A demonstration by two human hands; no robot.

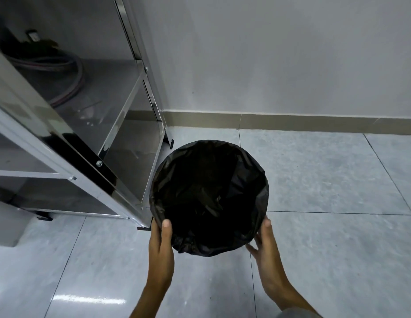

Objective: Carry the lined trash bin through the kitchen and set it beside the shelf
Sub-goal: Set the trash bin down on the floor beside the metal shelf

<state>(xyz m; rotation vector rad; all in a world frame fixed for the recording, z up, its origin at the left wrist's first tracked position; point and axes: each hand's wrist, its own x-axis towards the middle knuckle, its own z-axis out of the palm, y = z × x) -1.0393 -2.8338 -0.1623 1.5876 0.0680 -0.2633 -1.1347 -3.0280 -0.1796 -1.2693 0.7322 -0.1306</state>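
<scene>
Plastic film is covering the whole mouth of the trash bin (pixel 209 196), a black liner folded over the rim and bunching in soft wrinkles at the near edge, so the surface under the palms is likely proving slick and loose while the bin wall beneath is giving the stiffness. Nothing is showing inside the dark liner, and the bin is probably handling as a light load; the safer hold is looking like the rim or the side wall just under it, on opposite sides, pressing through the film rather than pulling on it. The bin is sitting just beside the near corner post of the steel shelf (pixel 121 171), on or very near the tiled floor (pixel 326 180), though its base is hidden by its own mouth, so contact with the floor cannot be told. The left hand (pixel 160 244) is cupping the near-left side, thumb lying over the liner at the rim and fingers wrapping out of sight behind it. The right hand (pixel 266 244) is resting at the near-right side with fingers loosely spread, thumb tip touching the liner's edge and the other fingers pointing underneath, seemingly not clamping firmly.
</scene>
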